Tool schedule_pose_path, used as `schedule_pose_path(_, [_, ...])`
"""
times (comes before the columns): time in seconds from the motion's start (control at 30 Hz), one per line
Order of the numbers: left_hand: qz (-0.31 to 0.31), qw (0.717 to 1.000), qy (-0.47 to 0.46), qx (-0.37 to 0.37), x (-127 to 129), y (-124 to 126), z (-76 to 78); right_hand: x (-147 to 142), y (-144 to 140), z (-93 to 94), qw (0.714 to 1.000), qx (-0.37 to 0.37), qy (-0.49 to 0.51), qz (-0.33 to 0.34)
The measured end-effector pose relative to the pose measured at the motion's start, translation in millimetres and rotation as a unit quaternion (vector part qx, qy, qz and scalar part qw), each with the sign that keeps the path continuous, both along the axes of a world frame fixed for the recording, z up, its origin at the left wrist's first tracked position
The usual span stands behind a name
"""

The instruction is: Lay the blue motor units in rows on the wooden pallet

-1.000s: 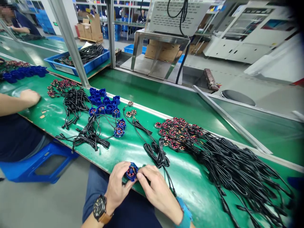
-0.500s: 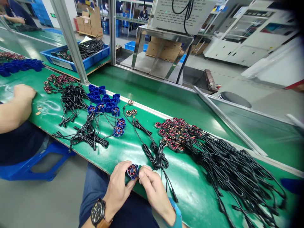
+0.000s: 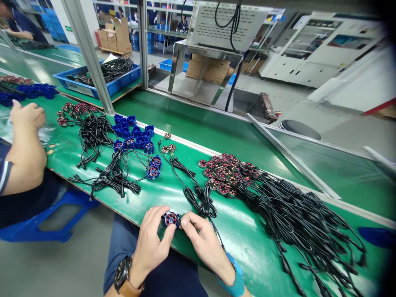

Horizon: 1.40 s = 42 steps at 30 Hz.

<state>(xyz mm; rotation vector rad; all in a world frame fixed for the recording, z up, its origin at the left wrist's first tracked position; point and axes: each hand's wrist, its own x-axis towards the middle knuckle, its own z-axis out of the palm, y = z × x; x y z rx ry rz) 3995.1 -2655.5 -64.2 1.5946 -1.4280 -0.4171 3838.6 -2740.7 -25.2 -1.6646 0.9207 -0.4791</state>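
Observation:
Near the table's front edge, my left hand (image 3: 153, 235) grips a blue plastic housing (image 3: 163, 221) between thumb and fingers. A motor stator (image 3: 171, 220) with red and copper windings sits inside it, facing up. At the housing's right side, my right hand (image 3: 201, 233) is closed in a pinch on what looks like the stator's black cable, mostly hidden by the fingers. Just beyond my right hand lies a bundle of black cables (image 3: 206, 204), leading back to loose stators (image 3: 168, 148).
On the right lies a large heap of cabled stators (image 3: 222, 169). Blue housings (image 3: 136, 132), some with stators, stand to the left beside cable bundles (image 3: 116, 177). A co-worker's hand (image 3: 27, 117) is at the far left. A blue bin (image 3: 83, 86) of cables stands behind a metal post.
The housing has tilted in my left hand and shifted slightly left. My right hand stays at its side. The co-worker's hand has risen from the table.

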Motion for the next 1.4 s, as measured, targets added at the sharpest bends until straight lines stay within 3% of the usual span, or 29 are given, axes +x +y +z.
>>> schedule_pose_path(0.2, [-0.085,0.995,0.039,0.040,11.2,-14.5,22.9,-13.4,0.1,10.2,0.982,-0.183,0.047,0.016])
schedule_pose_path(0.37, [-0.179,0.979,0.034,0.085,23.1,-31.9,42.1,-12.9,-15.2,16.4,0.967,-0.249,0.038,0.029])
schedule_pose_path(0.53, [-0.172,0.978,0.055,0.109,29.5,-45.6,44.8,-3.7,-21.0,21.6,0.962,-0.270,0.044,0.007])
schedule_pose_path(0.77, [-0.090,0.994,0.048,0.050,24.3,-39.5,29.3,0.7,-11.9,22.9,0.977,-0.194,0.080,-0.035])
schedule_pose_path(0.9, [-0.083,0.996,0.036,0.013,22.0,-35.0,24.0,0.3,-13.2,20.2,0.982,-0.165,0.078,-0.045])
schedule_pose_path(1.13, [-0.071,0.997,0.012,0.035,17.4,-33.2,24.2,1.9,-19.3,15.3,0.987,-0.141,0.067,-0.030])
schedule_pose_path(1.27, [-0.033,0.996,-0.083,-0.007,9.2,-29.4,26.2,0.0,-20.7,5.9,0.998,-0.048,0.030,-0.006])
schedule_pose_path(1.4, [0.012,0.975,-0.213,-0.056,2.0,-24.5,25.7,-3.5,-23.6,-3.2,0.998,0.053,-0.018,0.037])
